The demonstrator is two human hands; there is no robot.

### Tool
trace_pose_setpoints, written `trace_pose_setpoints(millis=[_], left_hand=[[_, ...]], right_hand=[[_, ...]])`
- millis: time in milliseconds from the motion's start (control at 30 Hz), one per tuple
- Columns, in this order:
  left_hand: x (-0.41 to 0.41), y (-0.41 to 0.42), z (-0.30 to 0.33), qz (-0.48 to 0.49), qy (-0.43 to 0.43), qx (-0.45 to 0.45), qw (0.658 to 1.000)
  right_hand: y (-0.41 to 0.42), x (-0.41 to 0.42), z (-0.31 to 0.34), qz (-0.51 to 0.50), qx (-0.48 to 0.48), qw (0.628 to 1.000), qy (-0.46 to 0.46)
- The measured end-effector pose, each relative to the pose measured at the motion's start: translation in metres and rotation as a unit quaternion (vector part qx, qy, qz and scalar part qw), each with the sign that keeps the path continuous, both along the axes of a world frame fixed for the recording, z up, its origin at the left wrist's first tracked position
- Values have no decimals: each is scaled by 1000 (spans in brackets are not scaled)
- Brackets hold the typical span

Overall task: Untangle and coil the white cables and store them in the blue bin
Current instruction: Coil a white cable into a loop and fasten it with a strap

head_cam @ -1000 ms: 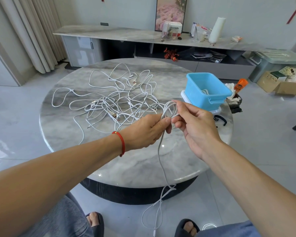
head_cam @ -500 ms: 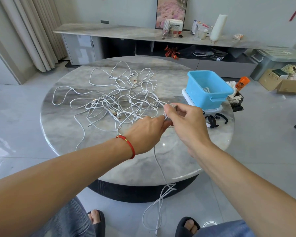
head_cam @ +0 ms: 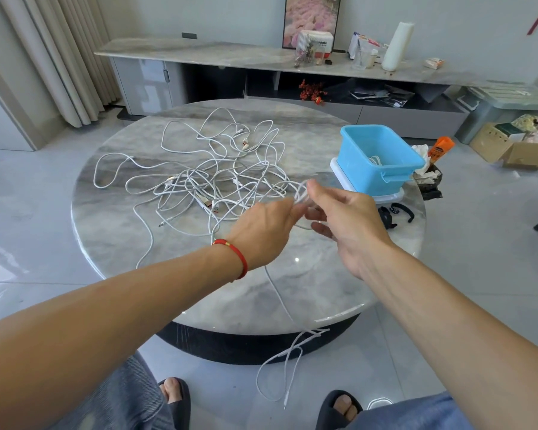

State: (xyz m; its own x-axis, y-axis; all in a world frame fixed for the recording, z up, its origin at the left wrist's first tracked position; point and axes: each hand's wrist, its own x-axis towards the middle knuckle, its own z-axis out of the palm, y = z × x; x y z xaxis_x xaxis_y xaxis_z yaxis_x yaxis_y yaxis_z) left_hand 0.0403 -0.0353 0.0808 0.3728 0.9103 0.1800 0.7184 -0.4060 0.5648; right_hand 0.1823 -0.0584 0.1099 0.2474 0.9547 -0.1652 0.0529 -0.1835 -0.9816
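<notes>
White cable loops (head_cam: 302, 193) sit between my two hands just short of the bin (head_cam: 378, 159): my left grip (head_cam: 267, 225) pinches the coil so it can't spring loose, my right grip (head_cam: 342, 218), half open and blurred, guides a turn. The tail (head_cam: 280, 361) hangs off the table (head_cam: 131, 243) edge; the tangle (head_cam: 205, 181) lies left of the bin, which has cable inside.

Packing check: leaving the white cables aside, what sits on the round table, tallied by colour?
Blue: 1, the blue bin
White: 1, the flat tray under it
Black: 1, the strap cluster (pieces hard to separate)
Total: 3
</notes>
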Motion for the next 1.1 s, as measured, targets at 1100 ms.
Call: trace_pose_setpoints(millis=[1100], left_hand=[[-10,-5,10,-59,-355,-500,787]], right_hand=[[-15,19,8,142,205,878,-408]])
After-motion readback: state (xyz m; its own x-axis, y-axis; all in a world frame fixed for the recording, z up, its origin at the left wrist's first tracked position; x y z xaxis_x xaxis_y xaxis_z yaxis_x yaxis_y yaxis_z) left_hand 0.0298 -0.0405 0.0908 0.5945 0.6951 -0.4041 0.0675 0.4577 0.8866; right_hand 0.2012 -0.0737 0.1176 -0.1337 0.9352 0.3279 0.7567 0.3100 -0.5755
